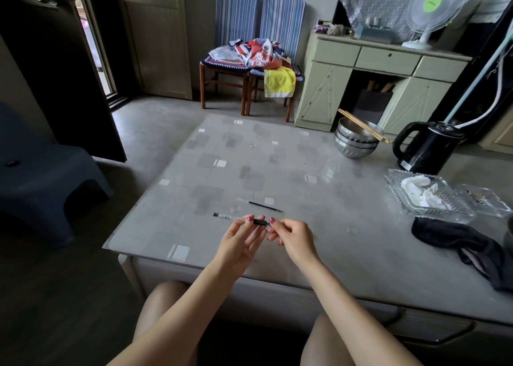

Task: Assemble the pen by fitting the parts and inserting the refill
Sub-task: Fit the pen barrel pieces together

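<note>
Glass-topped grey table (pixel 305 241) in a dim room, 2 bare hands holding a pen above it.

Left hand (pixel 241 242) pinches the clear plastic pen barrel (pixel 230 217) at its black grip; right hand (pixel 291 238) pinches the grip's tip end. Thin black refill (pixel 265 206) lies on the table just beyond.

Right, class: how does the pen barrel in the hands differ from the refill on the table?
The pen barrel is held above the table by the left hand and right hand; the refill lies loose, untouched. The barrel is thicker and mostly clear with a black grip; the refill is thin and mostly dark. Both are long and slender.
</note>
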